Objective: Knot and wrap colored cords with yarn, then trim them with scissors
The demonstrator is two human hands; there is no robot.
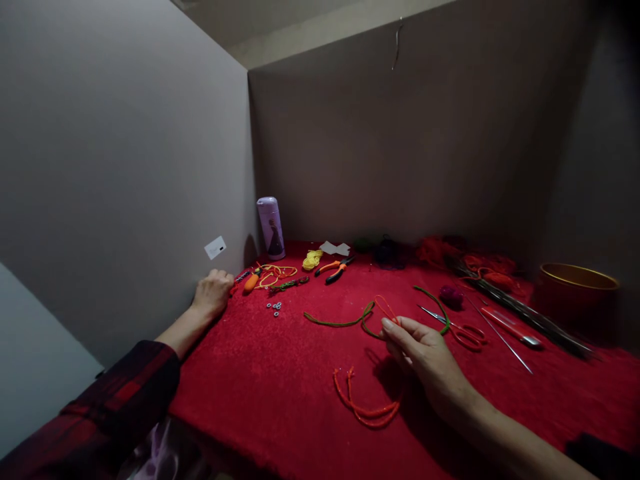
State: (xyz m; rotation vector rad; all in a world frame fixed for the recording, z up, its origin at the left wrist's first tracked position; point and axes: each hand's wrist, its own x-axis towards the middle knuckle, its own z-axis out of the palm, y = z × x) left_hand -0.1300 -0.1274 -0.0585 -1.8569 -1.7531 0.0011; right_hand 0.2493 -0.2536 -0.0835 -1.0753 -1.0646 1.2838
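My right hand (pixel 420 350) pinches an orange-red cord (pixel 367 415) between thumb and fingers. A thin loop of it stands above the fingertips, and two knotted ends lie on the red cloth below. A green cord (pixel 333 324) curves across the table, passing partly behind that hand; I cannot tell whether they touch. At the table's left edge, my left hand (pixel 213 293) is closed with its back towards me, so whatever its fingers hold is hidden. Near its knuckles lie an orange-handled tool (pixel 251 283), yellow and orange cords (pixel 280 272) and a dark multicoloured braid (pixel 289 285).
Small metal rings (pixel 277 306), orange-handled pliers (pixel 335 269), yellow yarn (pixel 313 259) and a purple bottle (pixel 273 230) stand or lie leftward. Rightward are scissors (pixel 467 335), a red cutter (pixel 511 327), a needle (pixel 505 340), purple yarn (pixel 451 297) and a gold-rimmed pot (pixel 580 275). Grey panels enclose the table.
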